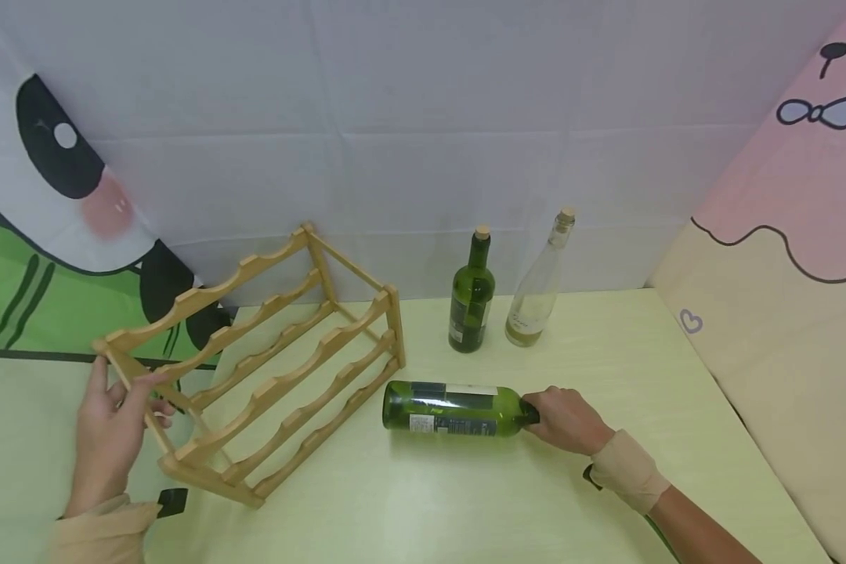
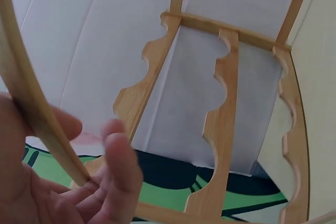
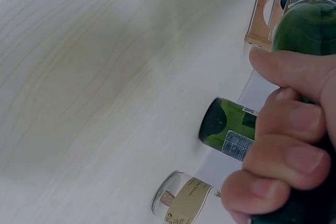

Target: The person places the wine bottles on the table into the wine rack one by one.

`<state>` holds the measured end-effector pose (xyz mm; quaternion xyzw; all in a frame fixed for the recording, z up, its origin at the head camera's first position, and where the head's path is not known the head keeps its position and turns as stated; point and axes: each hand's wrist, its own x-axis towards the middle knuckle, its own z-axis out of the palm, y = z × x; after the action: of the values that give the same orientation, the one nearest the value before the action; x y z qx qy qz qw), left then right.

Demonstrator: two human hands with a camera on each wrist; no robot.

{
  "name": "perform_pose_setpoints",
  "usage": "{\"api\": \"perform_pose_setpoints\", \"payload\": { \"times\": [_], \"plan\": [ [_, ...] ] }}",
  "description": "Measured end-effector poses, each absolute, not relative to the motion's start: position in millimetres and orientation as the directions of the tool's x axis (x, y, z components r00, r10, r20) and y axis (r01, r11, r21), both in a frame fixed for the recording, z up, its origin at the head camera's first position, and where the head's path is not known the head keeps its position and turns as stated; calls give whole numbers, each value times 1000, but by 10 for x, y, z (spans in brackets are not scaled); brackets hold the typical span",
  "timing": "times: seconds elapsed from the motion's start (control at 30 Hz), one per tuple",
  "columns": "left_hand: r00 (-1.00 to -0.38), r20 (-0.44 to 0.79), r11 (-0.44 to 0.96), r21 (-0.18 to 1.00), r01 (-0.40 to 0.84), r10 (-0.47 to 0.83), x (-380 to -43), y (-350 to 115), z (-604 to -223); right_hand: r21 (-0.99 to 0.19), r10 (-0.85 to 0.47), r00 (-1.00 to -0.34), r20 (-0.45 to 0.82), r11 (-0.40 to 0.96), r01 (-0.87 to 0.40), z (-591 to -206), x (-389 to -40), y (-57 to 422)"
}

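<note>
At the left of the head view stands a wooden wine rack (image 1: 282,384) with rows of scalloped rails. My left hand (image 1: 116,415) grips the bar at its near left end, and in the left wrist view the fingers (image 2: 123,163) curl about that bar. My right hand (image 1: 567,419) holds a green wine bottle (image 1: 451,409) by its neck. The bottle lies sideways over the table, its base pointing left toward the rack. In the right wrist view the thumb and fingers wrap around the bottle's neck, hiding most of it.
Behind the held bottle, a corked green bottle (image 1: 471,301) and a clear corked bottle (image 1: 534,290) stand upright near the back of the pale table (image 1: 366,501). A white cloth (image 1: 423,157) hangs behind them. Printed cloth sides (image 1: 768,313) rise at right and left.
</note>
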<state>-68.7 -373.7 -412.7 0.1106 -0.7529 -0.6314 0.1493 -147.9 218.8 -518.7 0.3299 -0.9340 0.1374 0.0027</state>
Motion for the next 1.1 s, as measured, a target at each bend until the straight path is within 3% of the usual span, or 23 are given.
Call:
{"api": "perform_pose_setpoints", "payload": {
  "times": [0.37, 0.6, 1.1],
  "plan": [
    [-892, 34, 10, 999, 33, -450, -732, -3662, -4150, -293, -594, -800, 86, 752, -590, -5129, -1498, 2086],
    [-869, 25, 8, 1000, 23, -494, -747, -3627, -4137, -309, -569, -818, 87, 765, -565, -5125, -1538, 2026],
    [-879, 15, 56, 998, -14, -477, -701, -3624, -4160, -364, -528, -843, 105, 768, -527, -5116, -1556, 1895]
  ]
}}
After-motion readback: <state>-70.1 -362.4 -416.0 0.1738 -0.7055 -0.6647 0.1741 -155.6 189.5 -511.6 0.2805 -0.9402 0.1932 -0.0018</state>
